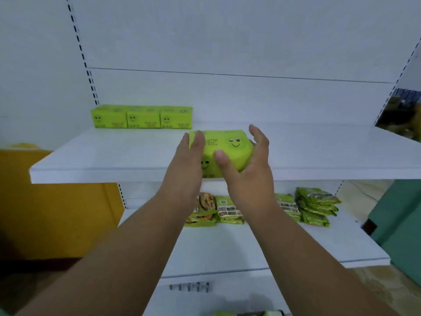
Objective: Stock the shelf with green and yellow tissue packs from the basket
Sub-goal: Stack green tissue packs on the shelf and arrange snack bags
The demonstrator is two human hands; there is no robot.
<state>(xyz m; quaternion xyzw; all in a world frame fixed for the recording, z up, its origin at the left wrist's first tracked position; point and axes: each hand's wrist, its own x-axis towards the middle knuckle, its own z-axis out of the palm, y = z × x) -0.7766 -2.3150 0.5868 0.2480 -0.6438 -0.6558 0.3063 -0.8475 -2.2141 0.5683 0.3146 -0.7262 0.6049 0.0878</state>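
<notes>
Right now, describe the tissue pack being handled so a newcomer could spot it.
On the upper white shelf, look to the front edge, right of the row of three green packs at the back. The held pack sits between the left hand and right hand, the only one tilted.

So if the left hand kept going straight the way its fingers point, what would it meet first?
Probably bare shelf board, then the back panel. The left hand points just right of the three packs at the back, so it likely misses them, though depth is unclear.
</notes>
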